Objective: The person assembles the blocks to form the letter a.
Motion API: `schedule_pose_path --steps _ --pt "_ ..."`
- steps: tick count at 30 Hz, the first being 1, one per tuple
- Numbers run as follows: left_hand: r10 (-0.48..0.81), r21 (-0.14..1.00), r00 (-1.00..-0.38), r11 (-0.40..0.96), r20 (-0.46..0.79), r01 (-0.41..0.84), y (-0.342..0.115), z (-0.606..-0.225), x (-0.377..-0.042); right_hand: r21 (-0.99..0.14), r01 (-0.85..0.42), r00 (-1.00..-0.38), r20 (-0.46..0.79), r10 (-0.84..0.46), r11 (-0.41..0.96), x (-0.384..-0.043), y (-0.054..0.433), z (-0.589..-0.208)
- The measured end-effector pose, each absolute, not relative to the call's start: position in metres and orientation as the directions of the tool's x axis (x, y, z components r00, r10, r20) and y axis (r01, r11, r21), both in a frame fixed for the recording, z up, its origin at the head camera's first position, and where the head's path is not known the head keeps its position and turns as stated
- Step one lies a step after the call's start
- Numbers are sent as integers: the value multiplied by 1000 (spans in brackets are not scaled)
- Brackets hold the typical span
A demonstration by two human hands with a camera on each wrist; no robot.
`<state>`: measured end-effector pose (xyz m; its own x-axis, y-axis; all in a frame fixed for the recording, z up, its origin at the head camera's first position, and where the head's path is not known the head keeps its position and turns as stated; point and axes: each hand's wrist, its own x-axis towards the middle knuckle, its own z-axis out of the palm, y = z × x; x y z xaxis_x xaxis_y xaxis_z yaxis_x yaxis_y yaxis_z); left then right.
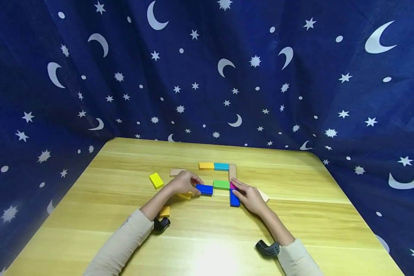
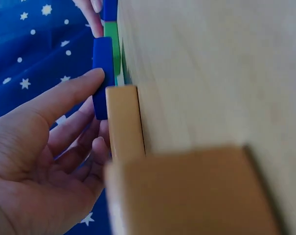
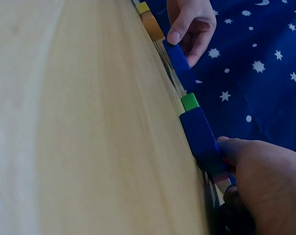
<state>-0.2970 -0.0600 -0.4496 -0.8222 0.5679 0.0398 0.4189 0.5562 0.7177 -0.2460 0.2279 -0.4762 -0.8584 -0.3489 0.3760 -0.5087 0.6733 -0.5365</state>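
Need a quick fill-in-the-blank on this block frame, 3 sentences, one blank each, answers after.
1. The left hand touches a flat block coloured ____.
2. Between that block and the pink block lies a ____ block.
3. At the far side, the yellow block sits end to end with a ____ block.

Missing words: blue; green; cyan
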Motion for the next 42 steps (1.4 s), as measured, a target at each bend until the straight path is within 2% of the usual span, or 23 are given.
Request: schedule_pose_path --steps 5,12,42 --pt "504 706 -863 606 17 367 -61 -448 -303 -541 -503 -862 370 -346 674 -246 228 -477" --pt "463 692 -886 643 -11 328 -58 -449 -311 -548 -494 -867 363 -340 675 -247 228 -477" --pt "481 697 -876 637 -23 331 -49 -452 -318 -553 -480 -876 341 -341 681 -247 229 -477"
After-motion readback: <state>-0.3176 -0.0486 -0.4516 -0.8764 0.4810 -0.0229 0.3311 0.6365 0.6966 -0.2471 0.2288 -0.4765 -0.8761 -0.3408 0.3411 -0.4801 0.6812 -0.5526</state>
